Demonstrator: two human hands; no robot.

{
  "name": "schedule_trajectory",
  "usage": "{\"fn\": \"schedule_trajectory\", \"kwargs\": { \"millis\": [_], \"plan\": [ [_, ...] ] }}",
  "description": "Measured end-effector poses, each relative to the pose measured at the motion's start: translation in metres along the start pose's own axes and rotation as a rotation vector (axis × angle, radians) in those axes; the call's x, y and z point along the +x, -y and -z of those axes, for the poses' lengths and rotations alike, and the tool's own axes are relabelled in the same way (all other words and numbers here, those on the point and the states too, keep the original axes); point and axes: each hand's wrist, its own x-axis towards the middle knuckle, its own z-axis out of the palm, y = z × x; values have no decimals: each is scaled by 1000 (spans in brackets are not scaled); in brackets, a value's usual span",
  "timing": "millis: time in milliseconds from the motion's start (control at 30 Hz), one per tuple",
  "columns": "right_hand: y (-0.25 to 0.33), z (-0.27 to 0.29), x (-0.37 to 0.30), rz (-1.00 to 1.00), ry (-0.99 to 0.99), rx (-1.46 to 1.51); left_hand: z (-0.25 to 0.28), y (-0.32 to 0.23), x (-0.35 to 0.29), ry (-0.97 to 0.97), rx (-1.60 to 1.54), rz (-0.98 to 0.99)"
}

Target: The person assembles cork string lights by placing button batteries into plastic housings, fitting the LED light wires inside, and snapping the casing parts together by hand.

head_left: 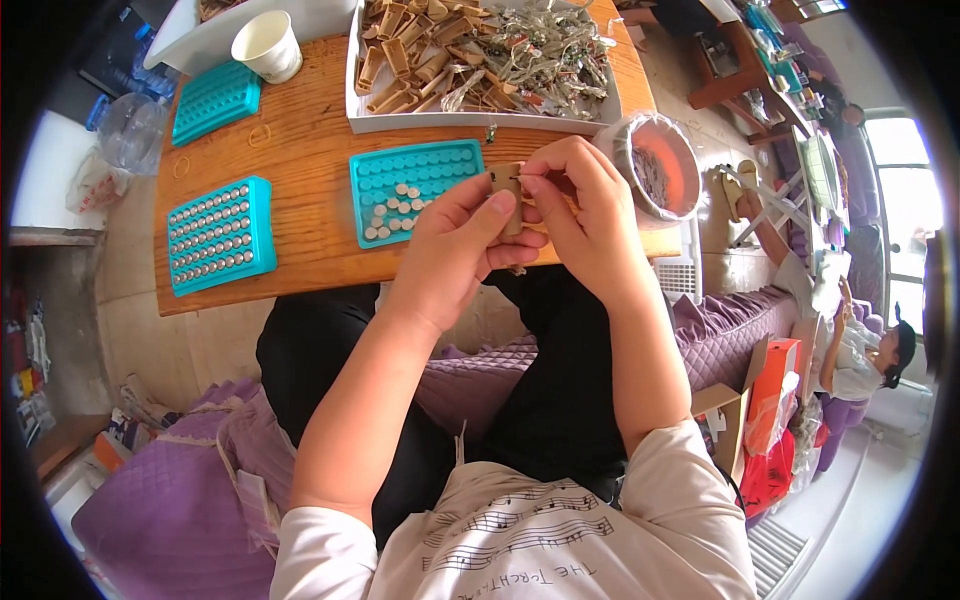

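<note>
My left hand [452,238] grips a small tan casing [506,180] with small dark marks or holes near its top, the thumb pressed across its face. My right hand [583,205] is closed in a pinch at the casing's right edge; what its fingertips hold is too small to make out. Just left of both hands, a turquoise tray [362,170] with rows of round hollows carries several loose whitish discs [404,208]. Behind the hands, a white box [470,122] contains a heap of tan casings [412,40] and a tangle of clear, silvery strips with green bits [545,60].
A turquoise tray filled with silvery round pieces [212,235] lies at the table's left. Another turquoise tray [215,103], rubber bands [260,135] and a paper cup [267,48] are behind it. A lined bin [690,165] stands right of the box. Another person [860,350] sits far right.
</note>
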Motion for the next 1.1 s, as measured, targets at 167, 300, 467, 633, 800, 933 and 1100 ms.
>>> {"fn": "schedule_trajectory", "kwargs": {
  "millis": [167, 300, 467, 633, 800, 933, 1100],
  "plan": [
    [1, 1, -2, -78, 0, 27, 0, 3, 2, 26, -34, -2],
    [-1, 1, -1, -52, -7, 17, 0, 4, 3, 23, -48, 8],
    [4, -3, 2, -14, 74, -39, 6, 6, 2, -9, -16, 7],
    [5, -2, 6, -25, 123, -31, 5, 0, -1, -46, 64, 27],
    [-7, 1, 1, -11, 23, 90, -7, 3, 0, -123, 83, -6],
    [-10, 14, -2, 50, 108, 174, -5, 6, 0, -90, 224, -44],
    [0, 32, -6, -23, 286, 394, 14, 2, -3, 1, 324, -31]
  ]
}}
